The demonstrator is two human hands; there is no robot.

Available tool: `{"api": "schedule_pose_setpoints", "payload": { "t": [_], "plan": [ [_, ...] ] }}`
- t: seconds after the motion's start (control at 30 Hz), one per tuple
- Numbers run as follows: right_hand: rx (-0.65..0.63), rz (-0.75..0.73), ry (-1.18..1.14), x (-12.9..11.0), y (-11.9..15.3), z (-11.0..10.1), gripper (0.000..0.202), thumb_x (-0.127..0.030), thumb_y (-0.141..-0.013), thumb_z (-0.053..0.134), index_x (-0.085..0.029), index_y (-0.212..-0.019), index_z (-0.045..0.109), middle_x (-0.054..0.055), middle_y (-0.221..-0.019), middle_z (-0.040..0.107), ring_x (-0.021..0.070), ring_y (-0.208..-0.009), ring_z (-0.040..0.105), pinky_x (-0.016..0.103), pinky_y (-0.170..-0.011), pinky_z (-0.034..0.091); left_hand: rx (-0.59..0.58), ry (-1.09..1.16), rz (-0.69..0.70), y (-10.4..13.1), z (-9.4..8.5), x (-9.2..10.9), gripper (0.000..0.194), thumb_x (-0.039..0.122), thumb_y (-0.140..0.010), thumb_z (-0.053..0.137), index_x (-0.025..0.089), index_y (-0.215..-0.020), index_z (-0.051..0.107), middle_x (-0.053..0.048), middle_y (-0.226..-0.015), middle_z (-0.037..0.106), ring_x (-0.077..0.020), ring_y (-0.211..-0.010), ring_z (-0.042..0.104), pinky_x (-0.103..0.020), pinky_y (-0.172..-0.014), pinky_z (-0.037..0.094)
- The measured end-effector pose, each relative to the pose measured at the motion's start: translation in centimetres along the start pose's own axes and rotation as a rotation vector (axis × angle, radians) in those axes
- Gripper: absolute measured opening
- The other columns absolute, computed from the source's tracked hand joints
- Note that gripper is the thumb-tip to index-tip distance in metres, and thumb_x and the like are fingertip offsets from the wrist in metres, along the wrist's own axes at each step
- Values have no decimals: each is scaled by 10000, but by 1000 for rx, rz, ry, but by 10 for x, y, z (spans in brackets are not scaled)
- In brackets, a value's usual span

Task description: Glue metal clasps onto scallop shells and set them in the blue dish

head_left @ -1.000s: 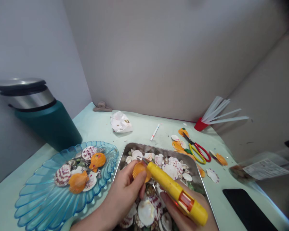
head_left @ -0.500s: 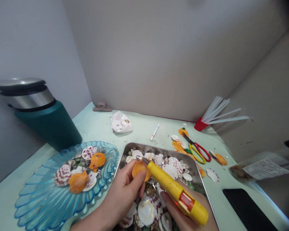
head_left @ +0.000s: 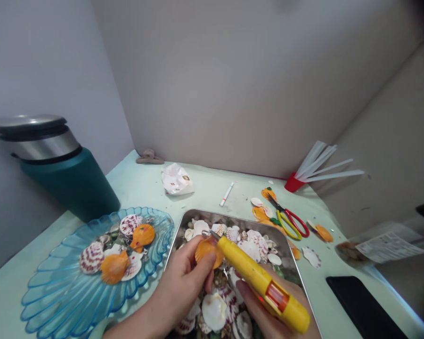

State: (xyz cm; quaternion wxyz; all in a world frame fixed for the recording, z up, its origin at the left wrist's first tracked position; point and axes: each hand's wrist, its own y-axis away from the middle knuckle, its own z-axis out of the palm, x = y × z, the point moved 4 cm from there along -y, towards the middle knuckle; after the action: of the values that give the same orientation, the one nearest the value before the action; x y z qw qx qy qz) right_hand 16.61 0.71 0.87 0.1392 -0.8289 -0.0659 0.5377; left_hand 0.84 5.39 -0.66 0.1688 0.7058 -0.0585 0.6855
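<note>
My left hand (head_left: 178, 280) pinches an orange scallop shell (head_left: 204, 253) between thumb and fingers, above the metal tray. In my right hand (head_left: 265, 306) is a yellow glue gun (head_left: 250, 266), its body tilted and a small red light glowing on its side. The gun's metal nozzle (head_left: 214, 234) points at the shell's upper edge; whether it touches cannot be made out. Beneath both hands lies the metal tray (head_left: 194, 213), filled with white and patterned shells (head_left: 215, 311). My right fingers are partly hidden under the gun.
On the left, a blue shell-shaped dish (head_left: 53, 282) holds several shells, with a green bottle (head_left: 70, 183) behind it. Scissors (head_left: 289, 221) and orange shells (head_left: 259, 214) lie at right, near a red cup (head_left: 294, 182) of translucent sticks. A black flat object (head_left: 363, 301) sits front right.
The orange shell and the glue gun have shifted very slightly right and down. Both hands keep their hold; everything else stays put.
</note>
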Motion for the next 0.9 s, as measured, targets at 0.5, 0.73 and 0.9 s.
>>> {"api": "schedule_pose_setpoints", "payload": {
  "t": [0.5,0.73,0.9],
  "plan": [
    [-88,-60,37,7,3,2,74,-240,-815,580,-210,-791,644,-1,-657,630,149,-555,593,220,-533,475,56,16,16,0,-4,2,232,380,-888,503,195,-749,491,75,-457,474,-83,-459,378,-193,-486,300],
    [-95,-124,32,3,3,3,98,-196,-804,570,-214,-855,652,-2,-679,635,155,-590,614,225,-572,485,55,20,33,0,-3,1,241,392,-899,483,202,-751,488,78,-462,462,-89,-470,378,-199,-497,304],
    [-111,-137,23,3,2,3,101,-176,-802,571,-209,-861,646,5,-702,656,152,-594,618,221,-571,485,44,19,28,-1,-3,2,270,408,-900,481,204,-724,472,78,-466,458,-86,-467,367,-200,-491,293]
  ]
}}
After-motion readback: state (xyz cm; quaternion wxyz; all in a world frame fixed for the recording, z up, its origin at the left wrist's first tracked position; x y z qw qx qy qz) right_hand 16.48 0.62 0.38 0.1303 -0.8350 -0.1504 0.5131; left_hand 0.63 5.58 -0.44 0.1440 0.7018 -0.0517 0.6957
